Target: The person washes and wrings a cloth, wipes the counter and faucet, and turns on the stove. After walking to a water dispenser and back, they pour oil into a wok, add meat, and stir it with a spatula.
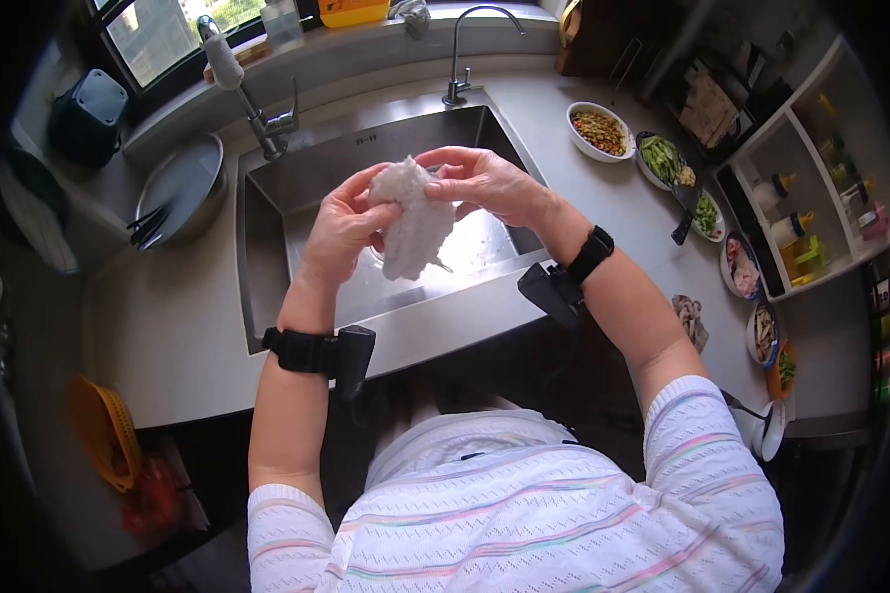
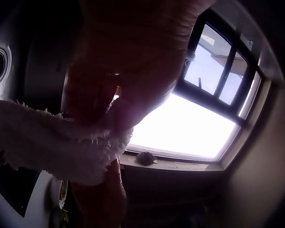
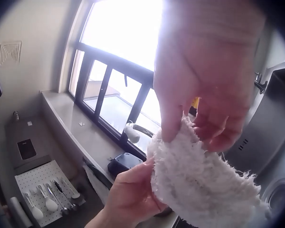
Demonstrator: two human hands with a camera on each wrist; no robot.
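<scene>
A white fluffy cleaning cloth [image 1: 412, 232] hangs between both hands, above the steel sink [image 1: 307, 212]. My left hand [image 1: 343, 225] pinches its left edge, thumb in front and fingers behind. At the upper right corner my right hand [image 1: 489, 186] pinches it between thumb and fingers. In the right wrist view the cloth [image 3: 199, 183] shows a shaggy pile, with the right hand [image 3: 206, 80] above and the left hand [image 3: 130, 194] at its side. The left wrist view is dark, the cloth [image 2: 57, 142] drooping below the left hand [image 2: 128, 71].
A pull-out faucet [image 1: 257, 109] and a thin curved tap [image 1: 457, 69] stand behind the sink. On the left counter sits a metal basin [image 1: 183, 183]. Along the right are a bowl of mixed diced food [image 1: 600, 131], several plates of cut ingredients and a crumpled rag [image 1: 689, 321].
</scene>
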